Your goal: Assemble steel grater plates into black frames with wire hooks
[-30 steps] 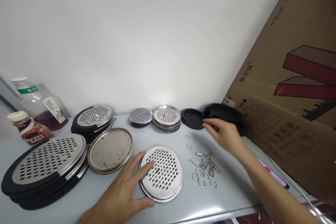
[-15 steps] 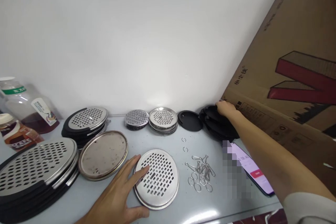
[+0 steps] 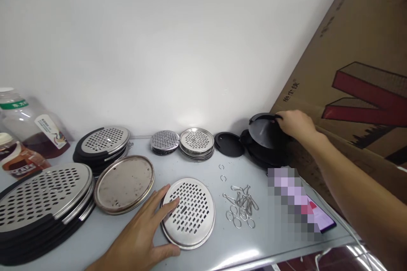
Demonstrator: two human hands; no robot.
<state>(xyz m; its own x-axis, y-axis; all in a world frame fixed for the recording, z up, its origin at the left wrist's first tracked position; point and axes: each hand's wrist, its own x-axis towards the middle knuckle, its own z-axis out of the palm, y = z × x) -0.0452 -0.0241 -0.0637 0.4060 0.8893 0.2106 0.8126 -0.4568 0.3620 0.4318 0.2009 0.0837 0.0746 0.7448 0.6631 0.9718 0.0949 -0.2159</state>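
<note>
My left hand [image 3: 144, 228] lies at the left side of a round perforated metal grater disc [image 3: 196, 216]. Its fingers are spread, with fingertips touching the disc's surface and rim; nothing is enclosed. At the right, my right hand [image 3: 297, 123] pinches the edge of a thin black round lid [image 3: 265, 132], which is tilted up above a pile of black lids [image 3: 260, 157]. Its fingertips are partly hidden. A single black lid [image 3: 230, 144] lies flat beside that pile. Small metal rings and clips [image 3: 243, 201] lie between my hands.
Stacks of perforated discs [image 3: 41, 203] with black rims stand at the left, near plain metal discs [image 3: 124, 184]. Smaller disc stacks [image 3: 197, 139] line the wall. Two bottles [image 3: 47, 131] stand far left. A cardboard box [image 3: 359, 51] and a partly blurred phone [image 3: 321, 216] are at right.
My right hand has raised a black lid off the pile, tilting it and shifting slightly up and right. My left hand stays at the perforated disc.
</note>
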